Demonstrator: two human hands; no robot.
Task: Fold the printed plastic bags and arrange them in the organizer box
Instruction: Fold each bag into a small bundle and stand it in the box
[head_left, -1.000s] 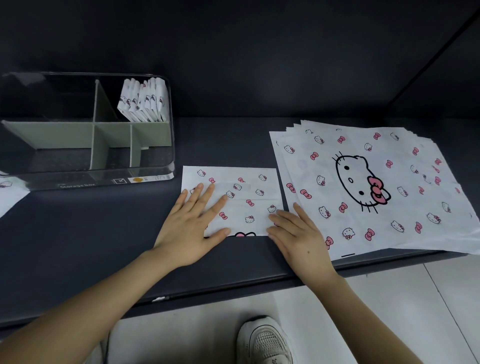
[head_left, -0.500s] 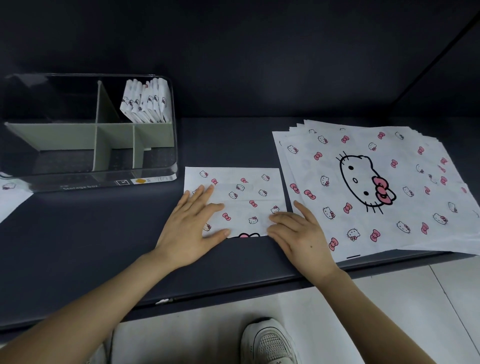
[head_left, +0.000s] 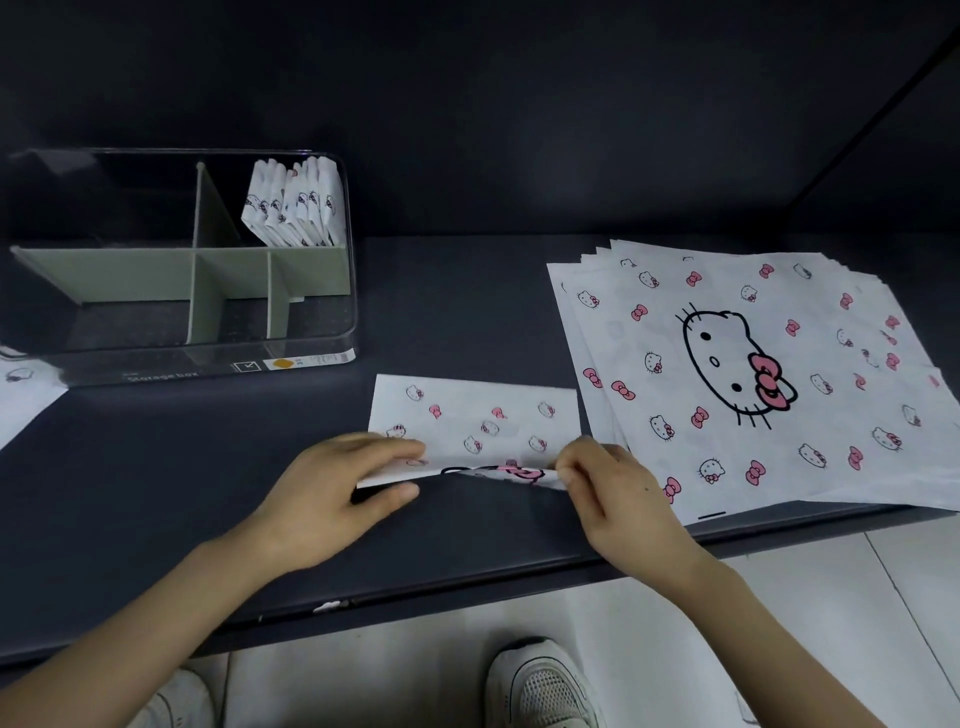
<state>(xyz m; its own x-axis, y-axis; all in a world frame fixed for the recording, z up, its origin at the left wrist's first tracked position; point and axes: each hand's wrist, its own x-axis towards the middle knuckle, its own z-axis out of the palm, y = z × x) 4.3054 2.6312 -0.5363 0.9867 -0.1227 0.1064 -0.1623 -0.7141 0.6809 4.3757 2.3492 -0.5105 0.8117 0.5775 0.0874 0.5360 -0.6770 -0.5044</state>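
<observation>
A half-folded printed bag (head_left: 478, 421), white with small cat faces and pink bows, lies on the dark table in front of me. My left hand (head_left: 332, 499) pinches its near left corner and my right hand (head_left: 613, 493) pinches its near right corner; the near edge is raised off the table. To the right lies a stack of flat printed bags (head_left: 753, 374). At the back left stands the clear organizer box (head_left: 322, 358) with grey-green dividers, and several folded bags (head_left: 296, 208) stand upright in its back right compartment.
The dark table (head_left: 156, 493) ends in a front edge just below my hands, with light floor tiles and my shoes under it. A piece of white printed plastic (head_left: 21, 395) shows at the far left edge. A dark wall rises behind the box.
Both hands were lying flat on the folded bag. Now they have slid to its near corners, pinched them and lifted the near edge.
</observation>
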